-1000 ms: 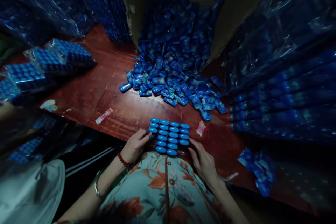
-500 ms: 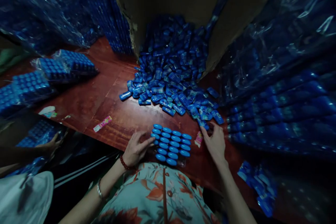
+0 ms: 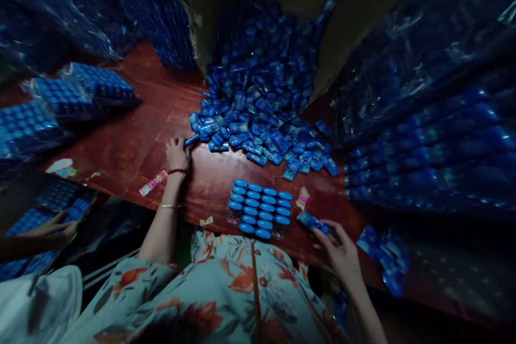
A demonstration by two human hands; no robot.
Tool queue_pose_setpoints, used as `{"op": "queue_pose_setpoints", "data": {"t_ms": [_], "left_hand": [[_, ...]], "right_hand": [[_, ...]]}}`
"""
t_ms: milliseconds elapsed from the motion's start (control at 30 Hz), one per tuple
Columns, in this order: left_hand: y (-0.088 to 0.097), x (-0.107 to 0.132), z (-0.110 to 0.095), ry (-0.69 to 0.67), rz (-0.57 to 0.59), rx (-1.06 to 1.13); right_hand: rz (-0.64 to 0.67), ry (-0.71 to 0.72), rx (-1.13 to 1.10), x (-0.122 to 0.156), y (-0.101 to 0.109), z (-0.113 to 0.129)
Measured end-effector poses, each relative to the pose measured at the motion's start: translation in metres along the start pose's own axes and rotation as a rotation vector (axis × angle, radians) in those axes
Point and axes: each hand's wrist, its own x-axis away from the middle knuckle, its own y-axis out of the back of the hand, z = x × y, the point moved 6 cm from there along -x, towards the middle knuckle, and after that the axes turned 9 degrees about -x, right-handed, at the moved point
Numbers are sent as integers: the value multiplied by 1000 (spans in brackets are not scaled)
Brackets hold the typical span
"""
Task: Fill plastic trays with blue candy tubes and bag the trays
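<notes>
A block of upright blue bottles point(image 3: 260, 208) stands in rows near the front edge of the red-brown table point(image 3: 129, 145). Behind it a loose heap of the same blue bottles point(image 3: 262, 113) spills out of a tipped cardboard box point(image 3: 346, 27). My left hand point(image 3: 177, 153) is stretched out to the heap's left edge, fingers curled on one lying bottle point(image 3: 192, 140). My right hand point(image 3: 341, 247), to the right of the block, holds a blue bottle point(image 3: 309, 221) in its fingers.
Plastic-wrapped packs of blue bottles point(image 3: 68, 99) lie at the left, and wrapped stacks point(image 3: 427, 134) rise on the right and at the back left. Small paper labels point(image 3: 153, 183) lie on the table. Another person's hand point(image 3: 54, 226) rests on a pack at lower left.
My left hand left the block and reached forward to the heap's left edge. My right hand came back from the heap to the right of the block, now with a bottle in it.
</notes>
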Motion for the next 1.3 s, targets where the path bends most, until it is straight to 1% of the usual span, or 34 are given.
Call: {"op": "queue_pose_setpoints", "data": {"t_ms": [33, 67, 100, 133, 200, 233, 300, 333, 400, 467, 500, 567, 667, 767, 867, 933, 1033, 1100, 1233, 1300], "left_hand": [[1, 11, 3, -39, -13, 46], [3, 24, 6, -79, -26, 108], [6, 39, 8, -119, -35, 178], [10, 56, 9, -155, -38, 247], [20, 93, 10, -195, -13, 357], [26, 111, 9, -190, 16, 396], [36, 145, 7, -125, 78, 458], [41, 159, 4, -96, 103, 486], [50, 181, -6, -110, 138, 526], [57, 194, -19, -204, 143, 531], [59, 199, -25, -255, 142, 522], [57, 206, -35, -344, 152, 499], [47, 211, -47, -436, 180, 478], [43, 211, -56, -514, 139, 470], [46, 208, -64, -615, 75, 456], [47, 206, -67, -665, 78, 429], [45, 205, -69, -714, 142, 414], [43, 205, -70, -732, 152, 414], [44, 208, -75, -734, 135, 354], [43, 213, -81, -712, 193, 339]], "right_hand": [[47, -54, -87, 12, 1, -4], [85, -79, -129, 22, 0, -4], [110, -68, -126, 31, -1, -2], [115, -26, -91, 37, -3, 3], [96, 105, 27, 42, -10, 17], [79, 182, 88, 42, -15, 24], [66, 337, 184, 39, -27, 38], [83, 418, 221, 37, -33, 45], [175, 586, 294, 36, -45, 54], [318, 713, 392, 37, -55, 58], [373, 755, 448, 38, -59, 58], [434, 793, 555, 40, -62, 57], [472, 769, 688, 42, -66, 57], [521, 740, 789, 44, -71, 58], [543, 787, 870, 46, -76, 63], [543, 825, 914, 46, -79, 67], [517, 859, 951, 44, -81, 69], [495, 874, 952, 44, -81, 68], [422, 877, 892, 49, -70, 64], [362, 890, 807, 50, -64, 63]]}}
